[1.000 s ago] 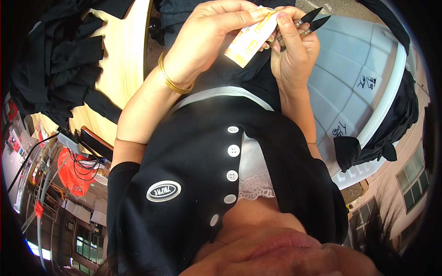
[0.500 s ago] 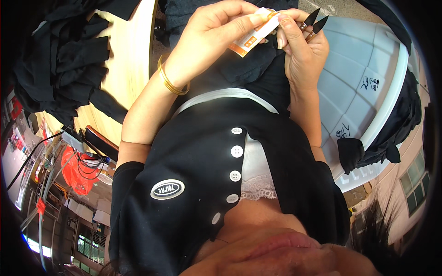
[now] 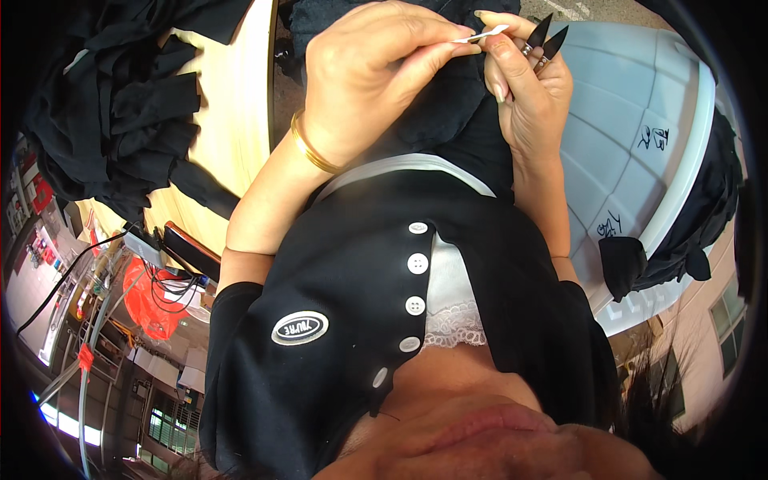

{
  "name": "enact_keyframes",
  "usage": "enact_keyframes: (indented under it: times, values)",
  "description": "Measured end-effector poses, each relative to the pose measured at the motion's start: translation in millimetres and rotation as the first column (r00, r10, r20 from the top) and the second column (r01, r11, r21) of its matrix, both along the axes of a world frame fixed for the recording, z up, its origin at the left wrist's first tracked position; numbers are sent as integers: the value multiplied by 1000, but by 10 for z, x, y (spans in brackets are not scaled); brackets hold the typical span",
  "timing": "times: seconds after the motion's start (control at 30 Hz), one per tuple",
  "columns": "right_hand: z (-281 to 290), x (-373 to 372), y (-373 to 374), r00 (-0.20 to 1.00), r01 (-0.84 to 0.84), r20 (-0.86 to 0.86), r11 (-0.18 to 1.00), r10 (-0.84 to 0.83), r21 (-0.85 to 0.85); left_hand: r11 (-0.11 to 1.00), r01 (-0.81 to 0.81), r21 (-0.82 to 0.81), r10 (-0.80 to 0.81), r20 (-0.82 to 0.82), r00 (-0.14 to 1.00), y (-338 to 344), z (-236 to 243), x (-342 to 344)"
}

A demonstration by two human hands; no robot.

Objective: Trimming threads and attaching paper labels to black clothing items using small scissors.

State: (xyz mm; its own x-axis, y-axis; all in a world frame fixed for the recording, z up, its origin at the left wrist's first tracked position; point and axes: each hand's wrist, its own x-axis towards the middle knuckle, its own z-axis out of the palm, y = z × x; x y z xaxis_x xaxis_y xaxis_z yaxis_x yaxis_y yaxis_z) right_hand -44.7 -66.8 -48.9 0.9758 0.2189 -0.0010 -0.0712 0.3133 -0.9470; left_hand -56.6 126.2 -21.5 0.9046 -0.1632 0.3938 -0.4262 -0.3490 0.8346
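Observation:
My left hand (image 3: 368,76) is closed, with thumb and fingertips pinching a small flat packet (image 3: 484,34), white and orange in the earlier frame. It is now seen nearly edge-on as a thin white strip. Its far end lies by the thumb and index finger of my right hand (image 3: 524,92); whether they grip it I cannot tell. A pair of thread snips (image 3: 554,44) is held in that same right hand, its two dark pointed blades apart and sticking out up and to the right. The snips' handles are mostly hidden by the fingers.
Black fabric pieces (image 3: 144,112) are heaped on a light wooden table (image 3: 232,96) at the left. Dark cloth (image 3: 416,112) lies beneath my hands. On the right stands a large pale blue plastic tub (image 3: 616,120), with black cloth (image 3: 704,216) over its outer side.
The packet has turned from showing its printed face to edge-on. My left hand has rolled over with it, and my right index finger has lifted away from the thumb.

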Motion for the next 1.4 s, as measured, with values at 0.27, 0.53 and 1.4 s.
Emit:
enact_keyframes:
  times: [0.27, 0.53, 1.4]
  values:
    - [1, -86, -44, 1000, -16, -13, 1000, 17, 7, 874, -221, 433, -67, 558, 827, 50, 131, 50]
    - [62, -120, 34, 993, 53, -103, 998, -55, -13, 977, -207, 58, 86, 779, 621, -195, -245, 354]
    - [-54, 89, 215, 994, -83, 37, 927, 104, -367, 672, -357, -649, -351, -703, 618, 295, 34, -162]
